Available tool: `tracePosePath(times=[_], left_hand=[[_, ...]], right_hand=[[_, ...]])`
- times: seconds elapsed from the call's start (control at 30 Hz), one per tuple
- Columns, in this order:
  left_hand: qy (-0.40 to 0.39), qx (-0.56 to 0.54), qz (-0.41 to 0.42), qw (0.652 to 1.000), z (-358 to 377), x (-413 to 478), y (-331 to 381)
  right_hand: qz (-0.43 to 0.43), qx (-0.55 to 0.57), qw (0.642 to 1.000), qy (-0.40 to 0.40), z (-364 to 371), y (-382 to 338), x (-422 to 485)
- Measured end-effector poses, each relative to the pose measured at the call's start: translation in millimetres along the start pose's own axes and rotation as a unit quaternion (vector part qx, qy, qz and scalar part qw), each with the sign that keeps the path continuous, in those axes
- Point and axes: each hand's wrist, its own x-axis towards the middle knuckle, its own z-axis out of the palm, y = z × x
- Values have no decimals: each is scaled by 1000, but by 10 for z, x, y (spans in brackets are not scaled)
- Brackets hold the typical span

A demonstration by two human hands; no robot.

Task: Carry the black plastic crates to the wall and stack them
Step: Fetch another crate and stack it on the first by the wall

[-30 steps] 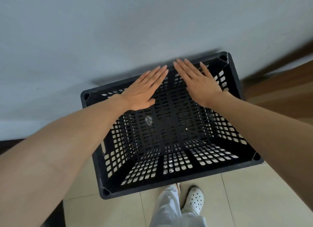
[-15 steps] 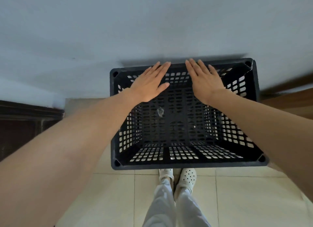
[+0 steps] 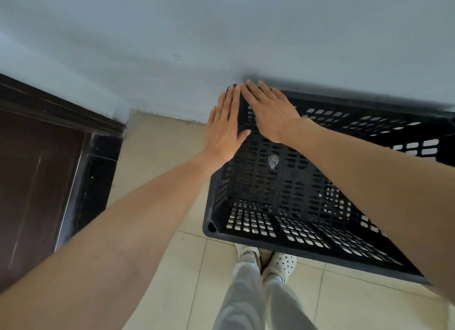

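— Crate [image 3: 283, 182] hard against the pale wall [image 3: 221, 34], we see from the head view, open side up, its far rim touching the wall.

— And our hands?

— Both flat, fingers spread, gripping nothing. Left hand [image 3: 225, 127] lies at the crate's far left corner, right hand [image 3: 270, 110] just beside it over the far rim.

— Below?

— Tiled floor [image 3: 152, 157], white clogs [image 3: 280, 263], dark wooden door [image 3: 37, 182] on the left.
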Motion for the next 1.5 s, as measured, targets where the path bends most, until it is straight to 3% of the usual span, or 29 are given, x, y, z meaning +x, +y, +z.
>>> tracePosePath(times=[0.63, 0.83, 0.93, 1.03, 1.23, 1.5], left_hand=[[-14, -21, 61, 998, 16, 20, -95], [-9, -20, 44, 999, 4, -254, -148], [17, -64, 29, 997, 116, -637, -212], [27, -123, -5, 992, 179, -903, -251], [71, -242, -136, 958, 420, -1305, -81], [89, -273, -108, 952, 447, -1268, -103]], right_hand=[[31, -59, 998, -7, 160, -62, 7], [11, -46, 999, 16, 105, -164, -24], [-66, -31, 997, 41, 145, -374, -41], [-136, -21, 990, 7, 207, -636, 2], [-133, -75, 986, -63, 314, -792, 21], [-142, -102, 983, -51, 296, -752, 25]])
